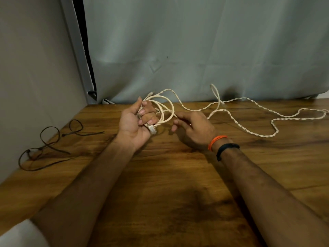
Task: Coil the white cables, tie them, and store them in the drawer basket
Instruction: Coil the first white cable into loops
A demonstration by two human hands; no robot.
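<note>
My left hand (135, 122) grips a few finished loops of the thin white twisted cable (231, 114); my right hand (194, 130) pinches the loose run, which trails toward the wooden table's (169, 184) far right edge; black zip ties (51, 139) wait unused at the left edge; tying and storing remain.

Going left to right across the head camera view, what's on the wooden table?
Dark looped cable ties → left hand gripping the coiled part of the white cable → right hand pinching the cable → orange thread wristband → black wristband → loose twisted white cable trailing right.
</note>
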